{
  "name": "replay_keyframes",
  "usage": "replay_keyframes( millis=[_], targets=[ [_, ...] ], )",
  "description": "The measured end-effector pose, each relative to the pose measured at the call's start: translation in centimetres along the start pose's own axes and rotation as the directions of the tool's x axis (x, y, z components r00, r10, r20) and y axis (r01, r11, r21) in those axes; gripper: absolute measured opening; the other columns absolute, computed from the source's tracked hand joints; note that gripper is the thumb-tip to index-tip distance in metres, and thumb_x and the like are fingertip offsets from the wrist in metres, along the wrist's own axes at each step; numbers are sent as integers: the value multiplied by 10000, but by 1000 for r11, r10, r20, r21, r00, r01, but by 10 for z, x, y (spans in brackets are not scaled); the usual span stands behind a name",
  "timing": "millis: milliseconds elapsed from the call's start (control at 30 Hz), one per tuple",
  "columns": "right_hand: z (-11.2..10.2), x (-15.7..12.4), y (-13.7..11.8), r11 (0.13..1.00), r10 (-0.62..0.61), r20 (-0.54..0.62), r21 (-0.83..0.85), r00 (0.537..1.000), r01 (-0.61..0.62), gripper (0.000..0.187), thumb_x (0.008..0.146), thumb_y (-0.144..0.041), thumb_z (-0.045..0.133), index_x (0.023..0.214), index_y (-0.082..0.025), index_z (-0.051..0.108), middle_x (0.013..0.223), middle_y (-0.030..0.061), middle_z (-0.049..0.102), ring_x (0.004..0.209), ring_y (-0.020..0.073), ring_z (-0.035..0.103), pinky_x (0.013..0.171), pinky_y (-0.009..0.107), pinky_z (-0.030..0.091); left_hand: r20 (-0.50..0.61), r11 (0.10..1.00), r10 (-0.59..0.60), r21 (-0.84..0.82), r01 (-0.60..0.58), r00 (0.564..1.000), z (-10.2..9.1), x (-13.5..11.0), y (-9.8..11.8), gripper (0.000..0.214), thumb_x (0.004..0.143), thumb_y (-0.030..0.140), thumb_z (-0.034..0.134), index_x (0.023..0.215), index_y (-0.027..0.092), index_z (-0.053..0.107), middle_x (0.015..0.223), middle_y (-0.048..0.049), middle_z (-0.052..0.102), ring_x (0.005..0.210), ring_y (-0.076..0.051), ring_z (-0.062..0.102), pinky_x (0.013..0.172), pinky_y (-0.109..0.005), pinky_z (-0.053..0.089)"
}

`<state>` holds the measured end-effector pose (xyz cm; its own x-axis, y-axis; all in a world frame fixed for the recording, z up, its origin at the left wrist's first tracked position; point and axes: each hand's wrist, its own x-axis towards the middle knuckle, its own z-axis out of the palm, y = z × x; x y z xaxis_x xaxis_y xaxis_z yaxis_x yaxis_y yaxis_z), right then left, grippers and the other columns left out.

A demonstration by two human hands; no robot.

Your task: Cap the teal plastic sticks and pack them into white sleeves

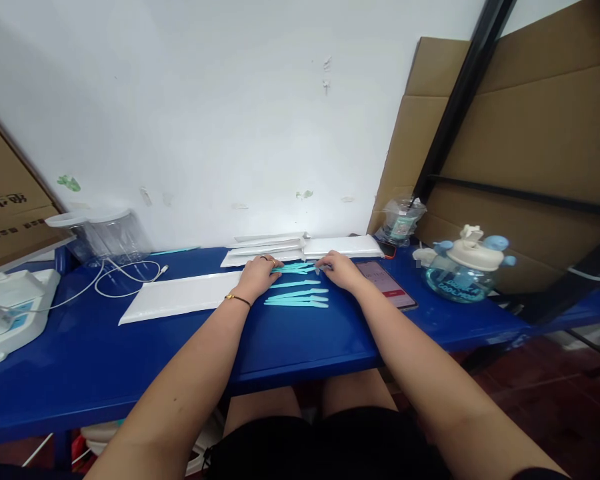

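A small pile of slim turquoise eyebrow razors [295, 268] lies on the blue table [300, 340] between my hands. My left hand [259, 276], with a ring and a bracelet, is closed at the pile's left end. At the right end, the fingers of my right hand [341, 269] pinch the angled tips. Nearer to me, several more razors [297, 298] lie side by side, their tips pointing right. A flat white padded mailer [180, 297] rests left of my left hand. Behind the pile are more stacked white mailers [270, 252].
A phone [387, 285] lies right of my right hand, with a turquoise drink bottle [463, 267] farther right. At left are a power strip [17, 313], a white cable [125, 270] and clear plastic containers [105, 237]. Cardboard [530, 127] stands behind a black post [460, 100].
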<state>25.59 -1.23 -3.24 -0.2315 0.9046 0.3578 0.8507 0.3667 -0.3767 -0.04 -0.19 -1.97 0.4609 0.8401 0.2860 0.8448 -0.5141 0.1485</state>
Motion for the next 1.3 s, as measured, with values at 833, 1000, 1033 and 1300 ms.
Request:
replay_keyframes(
  millis=[833, 1000, 1033, 1300],
  targets=[
    [1, -6, -4, 996, 37, 67, 82, 997, -42, 229, 670, -105, 578, 887, -173, 608, 725, 0, 636, 650, 116, 552, 618, 206, 394, 11, 958, -167, -236, 165, 986, -6, -3, -7, 233, 809, 350, 420, 804, 198, 598, 751, -35, 643, 691, -178, 563, 581, -254, 357],
    [-1, -8, -5, 991, 54, 94, 118, 994, -65, 189, 650, -151, 612, 838, -164, 626, 707, 0, 634, 628, 110, 556, 604, 199, 397, -33, 929, -180, -334, 159, 983, -6, -3, -8, 196, 833, 304, 375, 828, 193, 536, 766, -28, 642, 693, -169, 560, 621, -256, 369],
    [-1, -7, -6, 990, 56, 107, 123, 993, -69, 154, 655, -178, 620, 808, -165, 632, 699, 1, 635, 623, 111, 553, 598, 201, 396, -40, 923, -177, -354, 151, 983, -5, -3, -8, 194, 836, 306, 370, 826, 193, 528, 752, -24, 637, 683, -166, 555, 623, -257, 369],
    [-3, -9, -9, 993, 27, 195, 103, 980, -48, 61, 705, -206, 589, 683, -164, 628, 691, 17, 647, 628, 126, 553, 575, 212, 372, -40, 888, -187, -435, 152, 981, -9, -1, -1, 173, 815, 300, 381, 789, 186, 509, 705, -5, 603, 614, -140, 496, 595, -248, 347]
  ],
)
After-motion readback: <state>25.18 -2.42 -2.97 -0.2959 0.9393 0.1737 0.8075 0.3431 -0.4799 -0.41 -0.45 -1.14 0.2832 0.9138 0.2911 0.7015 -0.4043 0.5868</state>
